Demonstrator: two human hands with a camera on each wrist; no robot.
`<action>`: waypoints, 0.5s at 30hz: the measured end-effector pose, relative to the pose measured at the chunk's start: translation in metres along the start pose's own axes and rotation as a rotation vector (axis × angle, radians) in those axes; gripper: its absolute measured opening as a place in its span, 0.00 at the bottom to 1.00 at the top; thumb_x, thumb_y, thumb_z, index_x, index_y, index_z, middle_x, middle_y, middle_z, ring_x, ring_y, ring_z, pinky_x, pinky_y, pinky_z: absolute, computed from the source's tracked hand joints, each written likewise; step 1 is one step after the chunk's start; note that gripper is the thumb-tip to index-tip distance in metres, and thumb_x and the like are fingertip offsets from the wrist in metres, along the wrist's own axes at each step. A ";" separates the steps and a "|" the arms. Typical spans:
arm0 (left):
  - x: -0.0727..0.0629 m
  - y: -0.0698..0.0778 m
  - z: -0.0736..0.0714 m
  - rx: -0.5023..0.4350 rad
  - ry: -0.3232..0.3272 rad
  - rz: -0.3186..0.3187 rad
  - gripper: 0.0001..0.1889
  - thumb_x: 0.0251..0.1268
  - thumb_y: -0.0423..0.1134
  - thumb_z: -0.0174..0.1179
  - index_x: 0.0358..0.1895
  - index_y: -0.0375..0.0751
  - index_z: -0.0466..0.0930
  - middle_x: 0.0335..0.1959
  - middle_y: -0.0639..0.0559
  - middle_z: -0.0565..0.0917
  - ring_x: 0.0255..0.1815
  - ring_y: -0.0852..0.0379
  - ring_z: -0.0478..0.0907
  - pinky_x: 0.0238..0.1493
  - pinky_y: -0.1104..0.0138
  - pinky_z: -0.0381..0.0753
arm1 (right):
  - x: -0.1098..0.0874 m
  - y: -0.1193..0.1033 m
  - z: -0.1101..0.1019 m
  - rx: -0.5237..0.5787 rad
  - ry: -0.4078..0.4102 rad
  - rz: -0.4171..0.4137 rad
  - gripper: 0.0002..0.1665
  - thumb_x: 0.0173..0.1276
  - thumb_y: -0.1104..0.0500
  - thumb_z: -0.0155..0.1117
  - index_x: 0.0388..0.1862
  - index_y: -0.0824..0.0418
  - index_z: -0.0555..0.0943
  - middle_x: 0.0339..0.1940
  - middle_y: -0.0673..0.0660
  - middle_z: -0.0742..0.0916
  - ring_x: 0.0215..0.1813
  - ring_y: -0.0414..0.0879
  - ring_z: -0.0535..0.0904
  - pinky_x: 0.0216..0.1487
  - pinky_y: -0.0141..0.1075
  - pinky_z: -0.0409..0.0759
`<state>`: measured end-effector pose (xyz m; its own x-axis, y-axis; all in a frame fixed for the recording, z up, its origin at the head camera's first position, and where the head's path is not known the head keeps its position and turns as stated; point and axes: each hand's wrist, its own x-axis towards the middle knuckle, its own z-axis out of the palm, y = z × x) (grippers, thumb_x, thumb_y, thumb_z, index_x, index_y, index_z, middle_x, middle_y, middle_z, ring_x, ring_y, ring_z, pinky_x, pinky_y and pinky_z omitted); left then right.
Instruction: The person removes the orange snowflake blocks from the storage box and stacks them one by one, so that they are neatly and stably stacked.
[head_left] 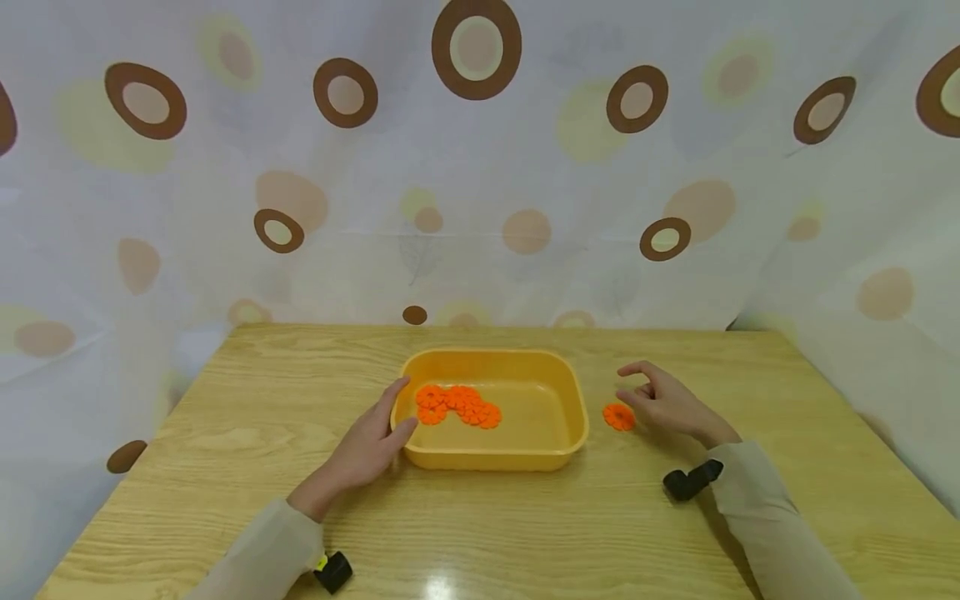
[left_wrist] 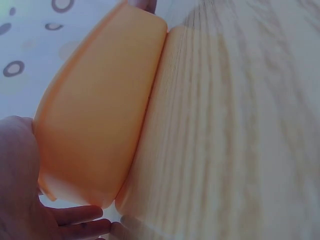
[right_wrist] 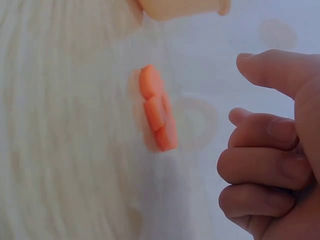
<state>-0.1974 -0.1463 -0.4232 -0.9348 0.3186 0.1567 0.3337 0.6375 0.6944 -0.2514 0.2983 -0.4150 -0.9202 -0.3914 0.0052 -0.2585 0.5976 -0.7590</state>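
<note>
A yellow plastic tub (head_left: 491, 460) stands on the wooden table, with several orange flower-shaped pieces (head_left: 457, 404) in its left half, some overlapping. My left hand (head_left: 367, 442) grips the tub's left end, its thumb over the rim near the front corner. In the left wrist view, fingertips (left_wrist: 85, 214) lie along the tub's outer wall. To the right of the tub, one single orange flower piece (head_left: 618, 417) lies on the table. Just beside and above it is my right hand (head_left: 667, 407), holding nothing; thumb and forefinger are spread apart and the other fingers are bent.
The wooden table (head_left: 487, 533) reaches back to a patterned cloth (head_left: 480, 167), which also hangs at both sides. Black camera mounts sit at the left wrist (head_left: 333, 572) and the right wrist (head_left: 690, 481).
</note>
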 end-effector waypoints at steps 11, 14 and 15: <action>-0.001 0.001 0.003 -0.029 -0.016 -0.015 0.33 0.74 0.44 0.48 0.77 0.42 0.47 0.74 0.34 0.59 0.73 0.38 0.58 0.71 0.45 0.56 | 0.001 -0.009 0.000 -0.059 0.050 -0.032 0.25 0.73 0.57 0.56 0.62 0.72 0.71 0.19 0.59 0.81 0.20 0.38 0.68 0.24 0.30 0.66; 0.000 0.001 0.003 -0.026 -0.008 -0.016 0.33 0.75 0.44 0.48 0.77 0.42 0.47 0.74 0.35 0.59 0.73 0.38 0.58 0.71 0.45 0.56 | 0.004 -0.011 0.000 -0.048 0.063 -0.061 0.24 0.73 0.58 0.56 0.61 0.72 0.72 0.15 0.56 0.77 0.18 0.37 0.64 0.22 0.30 0.64; 0.000 0.000 0.003 -0.024 -0.007 -0.016 0.33 0.75 0.45 0.48 0.77 0.42 0.47 0.74 0.35 0.59 0.73 0.38 0.58 0.71 0.45 0.56 | 0.005 -0.012 0.000 -0.042 0.067 -0.076 0.24 0.73 0.58 0.56 0.61 0.72 0.72 0.14 0.54 0.76 0.17 0.36 0.63 0.21 0.30 0.64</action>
<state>-0.1971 -0.1442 -0.4249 -0.9390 0.3140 0.1405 0.3160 0.6257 0.7132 -0.2526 0.2894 -0.4063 -0.9148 -0.3896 0.1062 -0.3389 0.5977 -0.7266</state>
